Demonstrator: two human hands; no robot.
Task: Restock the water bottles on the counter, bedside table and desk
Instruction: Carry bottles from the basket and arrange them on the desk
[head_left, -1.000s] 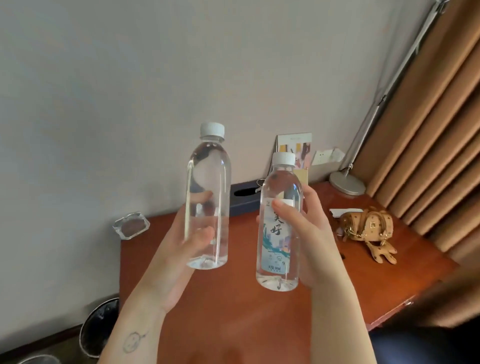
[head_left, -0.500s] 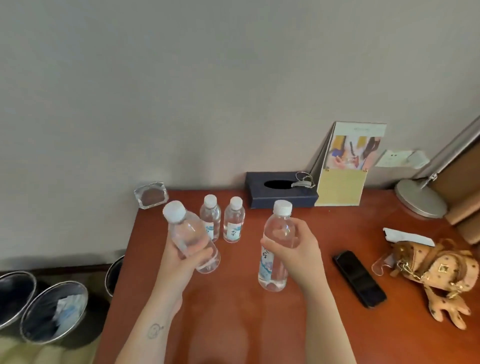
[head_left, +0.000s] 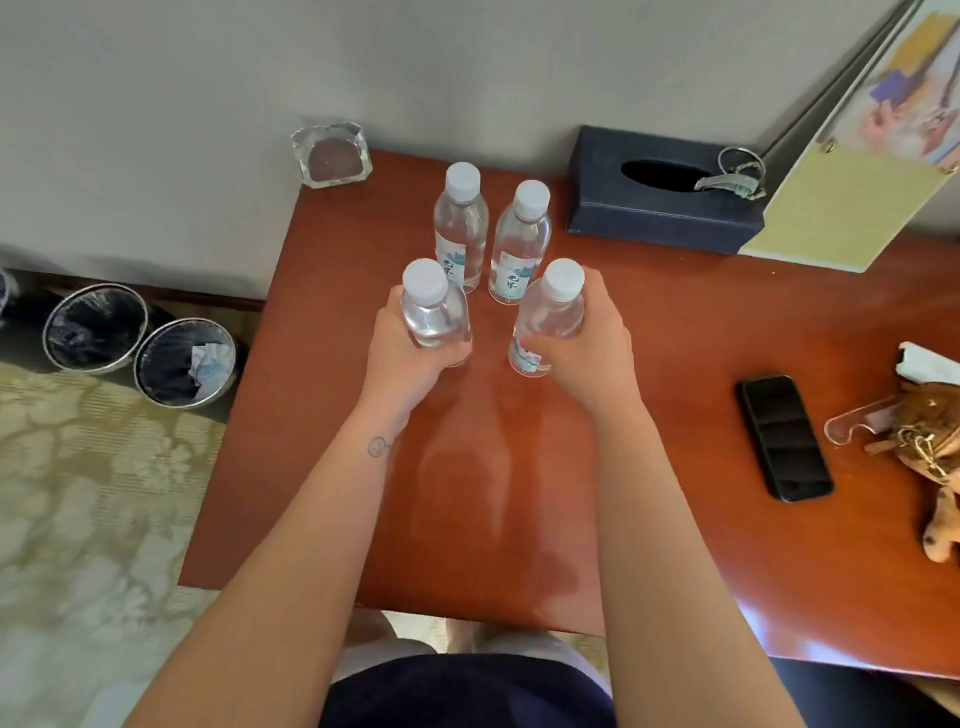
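Two bottles held frame centre: L grip (head_left: 410, 358) curled round left bottle (head_left: 434, 312), R grip (head_left: 587, 353) round right bottle (head_left: 548, 312). Seat bases flat on tabletop (head_left: 519, 493), clear of rear pair (head_left: 460, 228); release after.

Glossy wood desk (head_left: 675, 415); clear plastic bottles (head_left: 519, 244); glass ashtray (head_left: 332, 156); glossy phone (head_left: 784, 436).

A plain grey wall (head_left: 197, 93) fills the top of the frame. Below it, a glossy reddish-brown tabletop (head_left: 691, 545) (light glares off its lower right edge) spans centre and right. At left lies pale floral carpet (head_left: 78, 509), with two lined waste bins (head_left: 184, 361) against the wall.
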